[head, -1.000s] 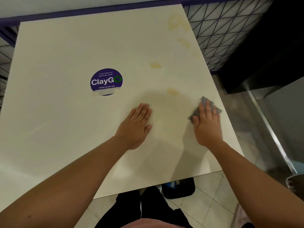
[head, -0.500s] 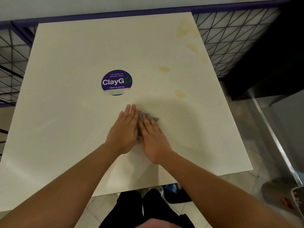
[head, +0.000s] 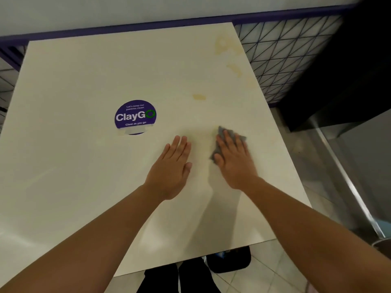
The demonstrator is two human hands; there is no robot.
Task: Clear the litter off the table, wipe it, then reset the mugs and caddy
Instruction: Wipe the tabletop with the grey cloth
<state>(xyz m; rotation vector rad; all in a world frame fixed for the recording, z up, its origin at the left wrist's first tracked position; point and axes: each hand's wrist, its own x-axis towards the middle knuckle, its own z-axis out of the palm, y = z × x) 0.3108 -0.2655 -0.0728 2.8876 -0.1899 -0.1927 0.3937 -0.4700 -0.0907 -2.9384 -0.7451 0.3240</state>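
A cream square table [head: 84,187] fills the view. My right hand [head: 234,161] presses flat, fingers straight, on a small grey cloth [head: 224,134] whose edges stick out past the fingertips and thumb. My left hand [head: 173,168] lies flat on the bare tabletop just left of it, a gap between the two. Yellowish stains [head: 198,97] mark the table beyond the cloth, with larger ones [head: 224,45] near the far right corner. No mugs, caddy or litter are in view.
A round purple "ClayGo" sticker [head: 135,116] sits left of the hands. A purple rail [head: 127,28] and wire mesh panel [head: 285,53] bound the far and right sides. A dark cabinet [head: 349,70] stands right; a black table base [head: 228,260] shows below.
My right hand slid the cloth left until it met my left hand, then back right to where it is now. My left hand stayed flat in about the same place.
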